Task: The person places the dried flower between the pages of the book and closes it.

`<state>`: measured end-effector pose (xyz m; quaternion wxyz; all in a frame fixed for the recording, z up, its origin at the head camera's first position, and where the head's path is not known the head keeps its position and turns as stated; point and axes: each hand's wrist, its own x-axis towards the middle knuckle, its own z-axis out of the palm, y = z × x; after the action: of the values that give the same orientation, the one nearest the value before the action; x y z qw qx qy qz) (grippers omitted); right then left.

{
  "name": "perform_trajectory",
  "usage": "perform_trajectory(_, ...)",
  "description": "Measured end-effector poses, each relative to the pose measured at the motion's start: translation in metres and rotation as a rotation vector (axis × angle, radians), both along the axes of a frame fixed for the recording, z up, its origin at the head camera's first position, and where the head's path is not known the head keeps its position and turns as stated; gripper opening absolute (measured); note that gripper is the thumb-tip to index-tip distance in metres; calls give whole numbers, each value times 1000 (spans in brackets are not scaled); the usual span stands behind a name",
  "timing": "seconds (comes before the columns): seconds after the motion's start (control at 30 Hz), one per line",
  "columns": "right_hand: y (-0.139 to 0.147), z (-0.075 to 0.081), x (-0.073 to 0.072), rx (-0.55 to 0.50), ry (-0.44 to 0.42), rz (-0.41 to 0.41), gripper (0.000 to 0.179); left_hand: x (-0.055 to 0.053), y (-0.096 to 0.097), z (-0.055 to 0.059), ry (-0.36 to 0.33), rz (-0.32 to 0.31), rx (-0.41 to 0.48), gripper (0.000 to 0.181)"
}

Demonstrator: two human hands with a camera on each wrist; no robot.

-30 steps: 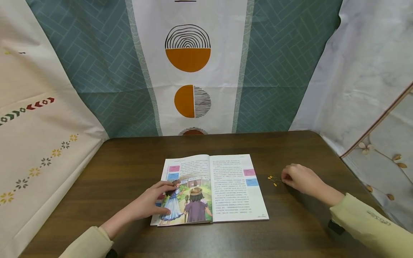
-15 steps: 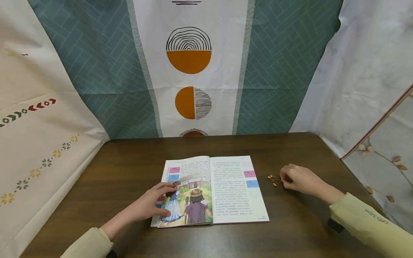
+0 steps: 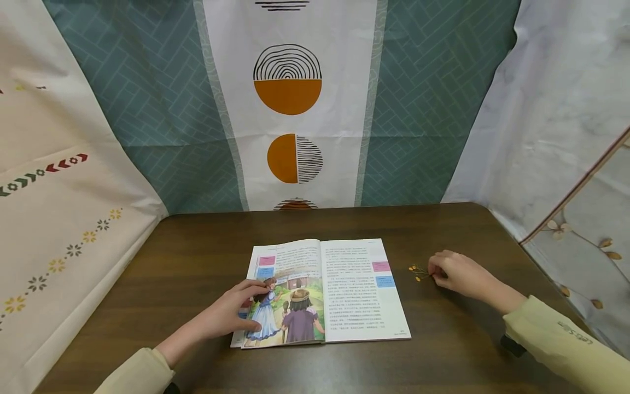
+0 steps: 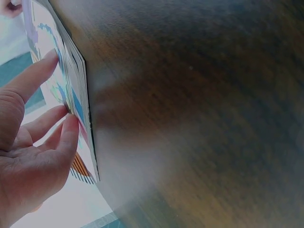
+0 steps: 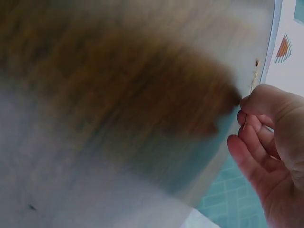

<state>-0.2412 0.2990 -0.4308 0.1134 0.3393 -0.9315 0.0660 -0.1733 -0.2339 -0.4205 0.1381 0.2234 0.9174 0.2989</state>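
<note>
An open book [image 3: 364,295] lies on the table, with text on its right page and a coloured picture on the left one. My left hand [image 3: 228,312] rests on the left page with thumb and fingers spread over the picture. In the left wrist view its fingertips touch the page close to the outer edge of the book [image 4: 78,71]. Right of the book, my right hand [image 3: 460,273] pinches the thin stem of a small sprig of yellow flowers [image 3: 418,273] between thumb and fingertips. The right wrist view shows the sprig [image 5: 255,73] pointing away past the thumb.
The dark wooden table [image 3: 206,241] reaches back to a green and white patterned cloth [image 3: 413,109]. A cream cloth [image 3: 49,230] hangs at the left. A white cloth with printed leaves [image 3: 551,137] hangs along the right edge.
Both hands stay nearly where they were, the left on the page and the right on the stem. The flower heads shift very slightly, and the head view moves a little.
</note>
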Motion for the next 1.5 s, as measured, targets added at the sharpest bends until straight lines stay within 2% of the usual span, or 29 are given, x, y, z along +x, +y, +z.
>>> perform_trajectory(0.17, -1, 3, 2, -21, 72, -69, 26, 0, 1, 0, -12, 16, 5, 71)
perform_trajectory(0.23, -3, 6, 1, -32, 76, -99, 24, 0, 1, 0, -13, 20, 6, 71)
perform_trajectory(0.4, -12, 15, -2, -78, 24, -166, 15, 0, 1, 1, -15, 21, 9, 72)
perform_trajectory(0.63, -41, 26, -5, -170, -36, -198, 11, 1, 0, 0, -9, 16, 8, 71)
perform_trajectory(0.87, -77, 33, -5, -270, -176, -181, 5, 2, -1, 0, 10, -1, 6, 71)
perform_trajectory(1.0, -95, 34, -6, -297, -228, -167, 6, 2, -1, 0, 8, -3, 5, 71)
perform_trajectory(1.5, -137, 23, -20, -287, -285, -125, 4, 1, 0, 0, -1, 0, 9, 71)
